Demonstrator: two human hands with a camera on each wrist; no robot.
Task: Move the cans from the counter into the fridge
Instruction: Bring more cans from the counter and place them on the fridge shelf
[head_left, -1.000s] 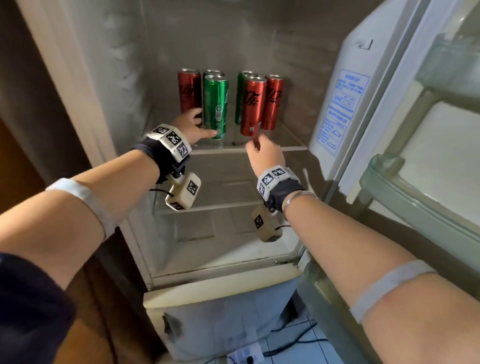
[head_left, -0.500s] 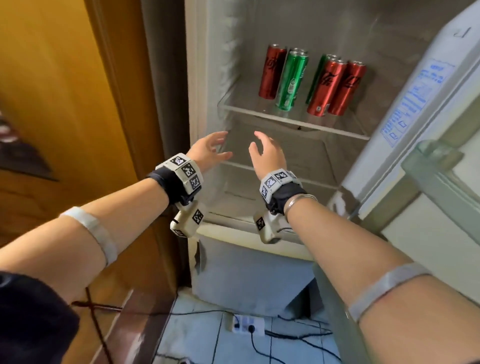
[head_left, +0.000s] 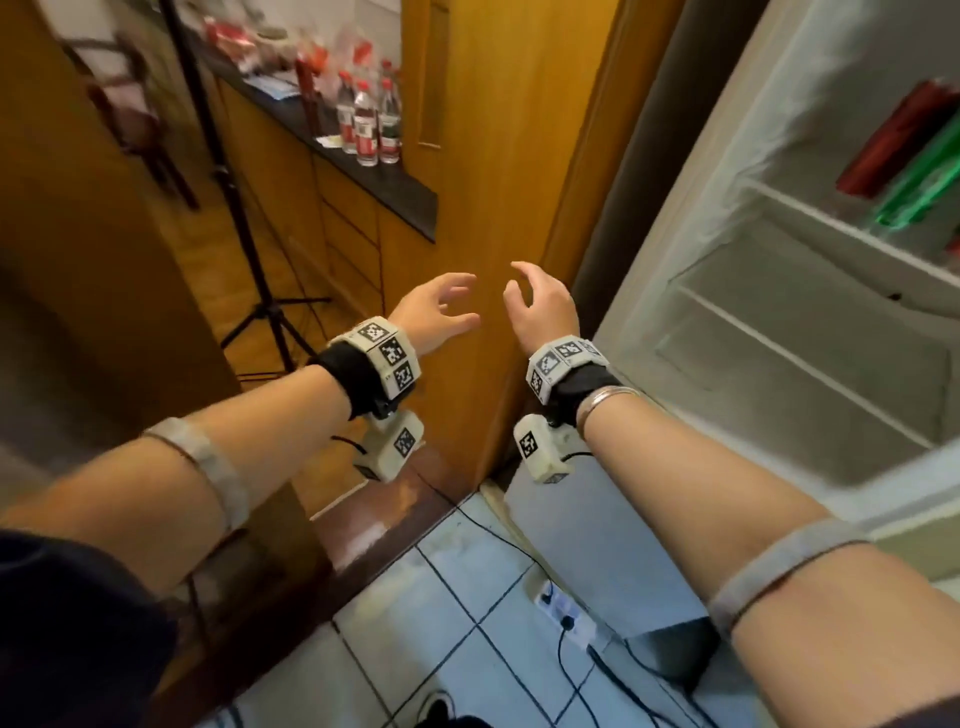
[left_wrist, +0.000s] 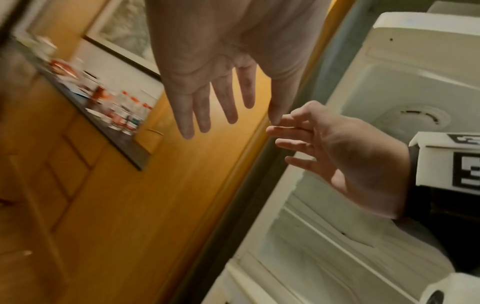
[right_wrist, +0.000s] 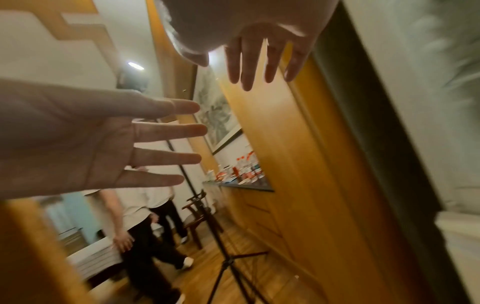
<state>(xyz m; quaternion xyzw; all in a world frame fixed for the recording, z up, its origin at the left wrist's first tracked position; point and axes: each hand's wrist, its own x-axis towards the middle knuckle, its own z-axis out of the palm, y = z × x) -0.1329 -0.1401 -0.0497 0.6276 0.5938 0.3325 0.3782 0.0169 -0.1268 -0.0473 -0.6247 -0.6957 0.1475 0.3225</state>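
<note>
Scene: I stand between the open fridge (head_left: 810, 291) and the wood-panelled wall, my head turned toward the dark counter (head_left: 384, 182) down the room.
Left hand: my left hand (head_left: 436, 312) hangs in mid-air before the wooden panel, fingers spread and loose, holding nothing.
Right hand: my right hand (head_left: 540, 306) floats just beside it, fingers relaxed and slightly bent, likewise with nothing in it; the left wrist view shows the two hands near each other, fingertips almost meeting.
Cans in the fridge: a red can (head_left: 893, 140) and a green can (head_left: 930, 182), both blurred, stand on the upper shelf at the right edge of my view; any others there fall outside the picture.
Counter: clear bottles with red caps (head_left: 366, 117) and a jumble of red packaging sit on it; I cannot tell through the blur whether any cans are left among them.
Progress: at least two cans are shelved, and with both hands free I judge this a return trip for more, if any remain.
Left to do: reach the counter, pick up whatever cans are there, carry them to the fridge shelf.
Bystanders: the right wrist view catches people in dark trousers standing by a tripod (right_wrist: 226, 263) on the wooden floor.
</note>
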